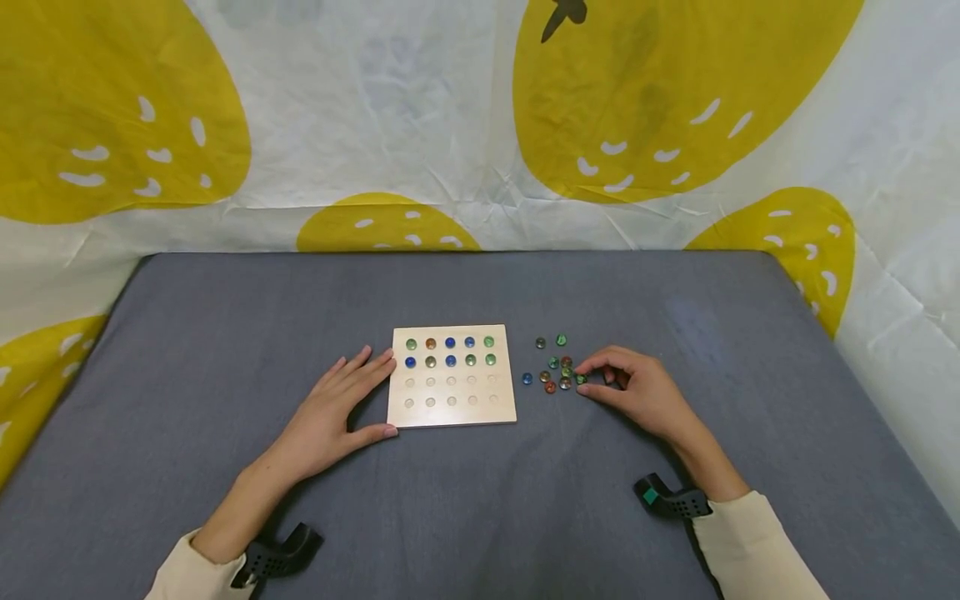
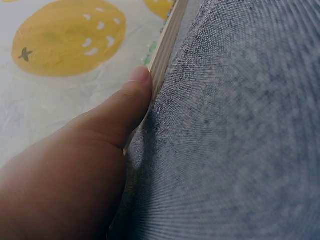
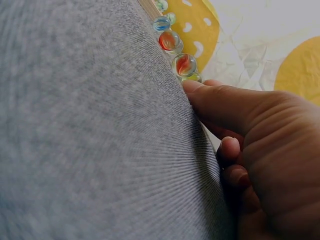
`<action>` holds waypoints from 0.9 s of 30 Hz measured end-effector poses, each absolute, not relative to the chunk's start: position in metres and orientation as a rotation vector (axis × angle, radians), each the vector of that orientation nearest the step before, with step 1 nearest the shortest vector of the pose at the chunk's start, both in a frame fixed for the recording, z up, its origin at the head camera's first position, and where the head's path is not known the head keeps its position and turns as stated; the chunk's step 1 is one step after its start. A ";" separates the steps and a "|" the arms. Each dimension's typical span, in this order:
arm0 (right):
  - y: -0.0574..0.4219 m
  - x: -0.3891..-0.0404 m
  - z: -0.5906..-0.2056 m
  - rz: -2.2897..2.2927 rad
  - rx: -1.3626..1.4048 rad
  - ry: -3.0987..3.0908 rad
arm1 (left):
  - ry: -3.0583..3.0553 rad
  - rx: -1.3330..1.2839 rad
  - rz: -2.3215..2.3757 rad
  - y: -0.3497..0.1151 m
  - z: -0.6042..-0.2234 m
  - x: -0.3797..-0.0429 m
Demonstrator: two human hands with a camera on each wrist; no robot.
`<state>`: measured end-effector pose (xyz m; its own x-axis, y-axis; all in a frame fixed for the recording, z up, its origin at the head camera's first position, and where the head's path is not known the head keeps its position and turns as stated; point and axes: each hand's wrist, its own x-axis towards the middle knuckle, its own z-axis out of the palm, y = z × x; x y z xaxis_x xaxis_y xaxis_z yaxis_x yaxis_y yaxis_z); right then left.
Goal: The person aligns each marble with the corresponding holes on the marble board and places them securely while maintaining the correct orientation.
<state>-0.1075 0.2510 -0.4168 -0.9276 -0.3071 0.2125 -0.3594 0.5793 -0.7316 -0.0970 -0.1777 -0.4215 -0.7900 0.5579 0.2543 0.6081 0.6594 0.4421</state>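
Soft, even light falls across the gray tablecloth (image 1: 465, 508) and fruit-print fabric backdrop (image 1: 420, 133) in the head view, where faint shadows pool under the left hand (image 1: 321, 429) and right hand (image 1: 651, 392) and the small glass marbles (image 1: 550, 387) lose fine detail. The left wrist view is dimmer, its near thumb (image 2: 122, 107) shaded, the tablecloth's weave grainy and blurred toward the right. In the right wrist view, brighter light whitens the backdrop at upper right, marbles catch glints, and the tablecloth softens into blur at left
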 end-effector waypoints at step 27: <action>0.226 -0.096 -0.386 1.329 0.326 -2.586 | -2.744 -0.981 -0.811 -0.177 -0.425 -0.097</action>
<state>-0.0963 0.2260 -0.3862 -0.9523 -0.0973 0.2893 -0.2919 0.5679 -0.7696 -0.0974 -0.1774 -0.4249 -0.7834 0.5554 0.2792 0.6179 0.6469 0.4469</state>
